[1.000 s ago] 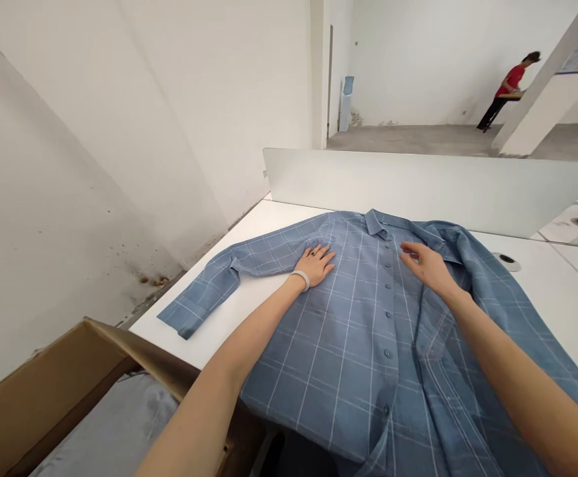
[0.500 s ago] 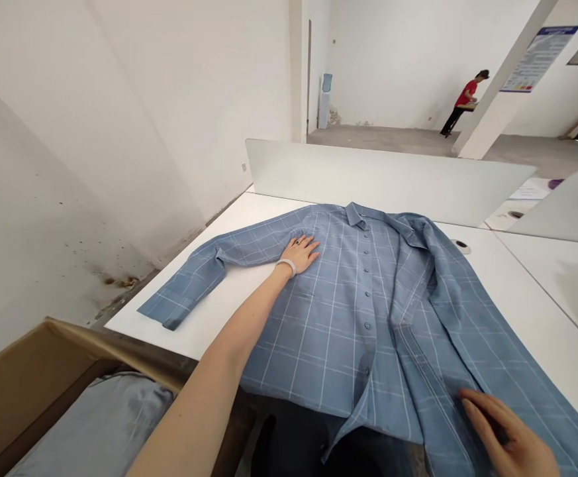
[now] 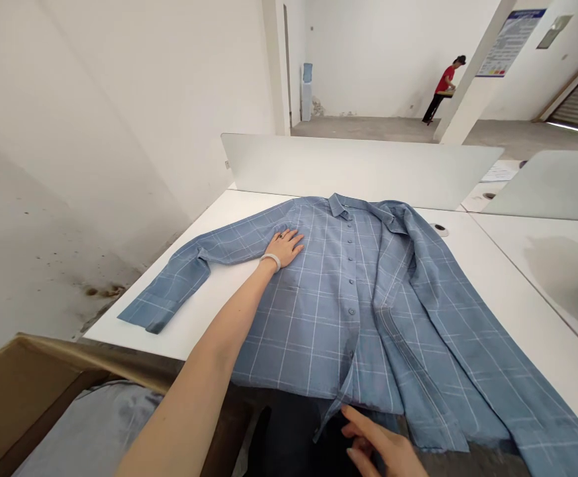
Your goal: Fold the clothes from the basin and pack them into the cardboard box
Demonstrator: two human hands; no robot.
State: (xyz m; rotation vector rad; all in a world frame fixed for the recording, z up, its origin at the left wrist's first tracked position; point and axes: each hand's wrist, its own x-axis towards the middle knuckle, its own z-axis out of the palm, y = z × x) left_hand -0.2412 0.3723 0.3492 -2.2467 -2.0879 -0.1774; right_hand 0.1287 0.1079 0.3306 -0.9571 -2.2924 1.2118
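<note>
Blue checked shirt (image 3: 318,291): lay under spread left hand (image 3: 283,248), dangled at hem (image 3: 289,389) beside parted-fingered right hand (image 3: 385,450) (couldn't tell contact), likely risked creasing if tugged off-square.

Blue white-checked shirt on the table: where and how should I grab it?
Probably pinch the lower front corner of the blue white-checked fabric shirt from the near side: it droops past the edge of the white table, close to the right hand, both faces likely reachable.
</note>
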